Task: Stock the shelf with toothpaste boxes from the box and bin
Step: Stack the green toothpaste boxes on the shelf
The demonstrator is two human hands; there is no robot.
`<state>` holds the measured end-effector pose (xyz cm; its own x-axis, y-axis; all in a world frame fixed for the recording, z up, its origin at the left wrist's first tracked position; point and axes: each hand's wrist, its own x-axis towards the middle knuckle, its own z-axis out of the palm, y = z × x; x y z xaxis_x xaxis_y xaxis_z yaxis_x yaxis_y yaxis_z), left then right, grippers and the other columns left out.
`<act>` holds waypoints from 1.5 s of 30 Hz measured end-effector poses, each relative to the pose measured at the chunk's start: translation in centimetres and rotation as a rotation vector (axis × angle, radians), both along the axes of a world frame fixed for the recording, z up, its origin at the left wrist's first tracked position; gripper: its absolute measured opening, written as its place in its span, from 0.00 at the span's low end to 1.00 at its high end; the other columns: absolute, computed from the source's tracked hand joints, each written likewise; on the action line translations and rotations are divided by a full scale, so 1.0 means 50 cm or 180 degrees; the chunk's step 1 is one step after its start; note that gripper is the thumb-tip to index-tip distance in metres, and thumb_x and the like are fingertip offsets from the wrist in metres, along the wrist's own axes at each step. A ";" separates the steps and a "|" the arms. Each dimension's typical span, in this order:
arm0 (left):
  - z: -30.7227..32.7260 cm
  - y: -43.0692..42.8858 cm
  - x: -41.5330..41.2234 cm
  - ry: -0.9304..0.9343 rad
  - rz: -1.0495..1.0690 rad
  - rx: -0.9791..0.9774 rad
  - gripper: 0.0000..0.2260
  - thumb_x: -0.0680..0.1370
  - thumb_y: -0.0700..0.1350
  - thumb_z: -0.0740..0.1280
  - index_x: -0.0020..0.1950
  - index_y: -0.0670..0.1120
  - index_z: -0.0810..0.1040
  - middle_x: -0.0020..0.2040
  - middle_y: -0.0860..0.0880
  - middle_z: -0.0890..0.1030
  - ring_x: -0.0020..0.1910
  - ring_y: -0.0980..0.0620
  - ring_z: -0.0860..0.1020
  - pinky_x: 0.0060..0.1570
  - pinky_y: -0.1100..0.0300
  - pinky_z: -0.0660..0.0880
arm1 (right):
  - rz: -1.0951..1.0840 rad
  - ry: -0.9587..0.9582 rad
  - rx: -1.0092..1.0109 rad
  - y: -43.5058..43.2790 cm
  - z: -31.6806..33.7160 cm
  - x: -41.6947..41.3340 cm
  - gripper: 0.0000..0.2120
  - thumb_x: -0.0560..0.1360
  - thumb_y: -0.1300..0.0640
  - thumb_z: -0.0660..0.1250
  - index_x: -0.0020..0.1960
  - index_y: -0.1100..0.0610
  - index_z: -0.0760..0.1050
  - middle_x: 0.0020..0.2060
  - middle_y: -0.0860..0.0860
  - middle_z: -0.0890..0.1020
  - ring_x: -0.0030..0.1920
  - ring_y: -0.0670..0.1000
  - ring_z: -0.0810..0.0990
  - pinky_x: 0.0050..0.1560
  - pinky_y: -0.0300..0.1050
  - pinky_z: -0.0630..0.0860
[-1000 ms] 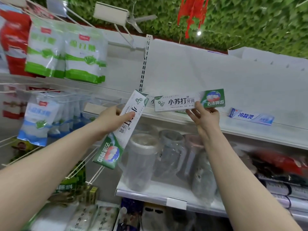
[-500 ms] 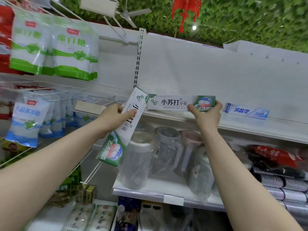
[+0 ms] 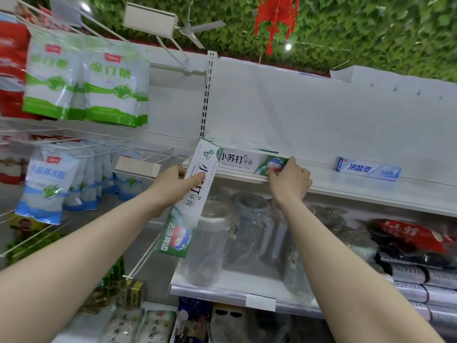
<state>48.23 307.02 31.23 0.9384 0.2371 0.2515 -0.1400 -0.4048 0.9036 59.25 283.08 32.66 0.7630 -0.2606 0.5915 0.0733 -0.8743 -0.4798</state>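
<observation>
My left hand (image 3: 173,184) grips a white-and-green toothpaste box (image 3: 190,201) that hangs steeply tilted, its green end down, in front of the left end of the white shelf (image 3: 346,186). My right hand (image 3: 289,179) holds the green right end of a second white-and-green box (image 3: 242,163), which lies lengthwise at the shelf's front edge. Behind it, more boxes of the same kind (image 3: 247,146) stand in a row. A blue-and-white toothpaste box (image 3: 367,168) lies alone further right on the shelf.
Clear plastic jugs in wrap (image 3: 247,231) fill the shelf below. Sugar bags (image 3: 111,90) hang on wire hooks at the left, with blue-and-white bags (image 3: 44,186) under them. Red and black packs (image 3: 410,238) lie at the lower right. A perforated upright (image 3: 207,95) divides the bays.
My right hand has lowered its box from above the shelf edge onto the shelf and slid it left. The left hand has kept its tilted box in place.
</observation>
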 end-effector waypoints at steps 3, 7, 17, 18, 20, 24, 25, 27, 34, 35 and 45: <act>-0.001 -0.005 -0.003 -0.0008 -0.0085 -0.0205 0.10 0.76 0.55 0.68 0.47 0.50 0.73 0.45 0.50 0.83 0.44 0.51 0.82 0.37 0.58 0.75 | 0.0236 -0.0284 0.0157 0.005 -0.015 -0.014 0.30 0.79 0.57 0.64 0.77 0.57 0.56 0.73 0.54 0.67 0.75 0.59 0.58 0.72 0.57 0.59; -0.004 -0.017 -0.004 -0.0022 -0.0236 -0.0655 0.06 0.78 0.52 0.67 0.46 0.50 0.74 0.43 0.50 0.83 0.42 0.51 0.82 0.39 0.56 0.77 | 0.0911 -0.1226 0.0257 0.030 -0.045 -0.067 0.18 0.76 0.60 0.65 0.66 0.57 0.71 0.60 0.55 0.76 0.61 0.57 0.73 0.60 0.48 0.68; -0.001 -0.053 -0.002 -0.0230 -0.0279 -0.1498 0.15 0.77 0.50 0.69 0.58 0.43 0.72 0.51 0.44 0.83 0.46 0.46 0.83 0.48 0.46 0.81 | 0.2911 0.1705 0.1112 0.075 -0.085 -0.189 0.30 0.66 0.34 0.73 0.60 0.52 0.75 0.52 0.47 0.84 0.52 0.45 0.83 0.56 0.49 0.79; -0.001 -0.053 -0.002 -0.0217 -0.0323 -0.1606 0.14 0.78 0.50 0.68 0.57 0.43 0.73 0.50 0.44 0.84 0.45 0.46 0.83 0.49 0.46 0.81 | 0.2984 0.1973 0.1058 0.072 -0.091 -0.193 0.31 0.65 0.37 0.76 0.61 0.54 0.75 0.53 0.49 0.85 0.53 0.48 0.84 0.57 0.50 0.79; 0.002 -0.049 -0.003 -0.0197 -0.0418 -0.1703 0.13 0.79 0.48 0.68 0.58 0.42 0.76 0.49 0.44 0.84 0.44 0.47 0.84 0.46 0.49 0.81 | 0.3043 0.2185 0.1109 0.062 -0.100 -0.205 0.27 0.67 0.44 0.78 0.59 0.57 0.77 0.52 0.52 0.85 0.50 0.50 0.84 0.51 0.46 0.80; 0.012 -0.035 -0.006 -0.0344 -0.0440 -0.1928 0.05 0.78 0.41 0.69 0.52 0.42 0.78 0.49 0.43 0.84 0.43 0.49 0.84 0.43 0.54 0.81 | 0.2868 0.2068 0.1563 0.022 -0.083 -0.229 0.12 0.73 0.54 0.74 0.55 0.57 0.79 0.48 0.57 0.85 0.44 0.50 0.80 0.43 0.43 0.72; 0.016 -0.027 -0.007 -0.0359 -0.0414 -0.1996 0.04 0.77 0.40 0.70 0.50 0.42 0.78 0.49 0.43 0.84 0.43 0.49 0.83 0.46 0.53 0.81 | 0.2806 0.2048 0.1711 0.009 -0.077 -0.234 0.11 0.74 0.56 0.73 0.55 0.57 0.79 0.47 0.56 0.85 0.44 0.50 0.80 0.43 0.43 0.74; 0.022 -0.012 -0.005 -0.0374 -0.0384 -0.2100 0.06 0.76 0.39 0.71 0.51 0.41 0.77 0.51 0.41 0.83 0.43 0.48 0.83 0.49 0.51 0.81 | 0.2692 0.1942 0.2002 -0.018 -0.059 -0.241 0.13 0.75 0.57 0.72 0.58 0.56 0.79 0.47 0.53 0.85 0.42 0.48 0.81 0.41 0.41 0.78; 0.019 -0.006 0.004 -0.0309 -0.0826 -0.1893 0.14 0.77 0.41 0.70 0.62 0.41 0.76 0.57 0.44 0.82 0.56 0.47 0.81 0.61 0.50 0.76 | 0.2187 0.0573 0.3016 -0.084 0.009 -0.242 0.30 0.67 0.64 0.77 0.67 0.56 0.72 0.53 0.63 0.82 0.47 0.58 0.85 0.52 0.54 0.81; 0.021 -0.007 0.007 -0.0362 -0.0851 -0.1799 0.16 0.77 0.42 0.70 0.63 0.41 0.76 0.57 0.46 0.82 0.57 0.48 0.80 0.61 0.50 0.75 | 0.2112 0.0428 0.3002 -0.088 0.018 -0.239 0.32 0.66 0.64 0.78 0.67 0.54 0.72 0.54 0.63 0.81 0.46 0.58 0.85 0.50 0.52 0.82; 0.109 -0.015 0.104 -0.1246 -0.0389 -0.0705 0.07 0.79 0.41 0.67 0.50 0.55 0.77 0.50 0.54 0.82 0.53 0.52 0.80 0.61 0.55 0.74 | 0.2230 -0.0536 0.2325 -0.078 0.130 -0.107 0.27 0.68 0.63 0.78 0.63 0.51 0.74 0.54 0.59 0.81 0.47 0.52 0.83 0.46 0.41 0.81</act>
<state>53.42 306.26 36.67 0.8073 0.2187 0.5481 -0.5224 -0.1673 0.8361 53.88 279.16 39.15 0.8042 -0.1279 0.5804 0.5705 -0.1078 -0.8142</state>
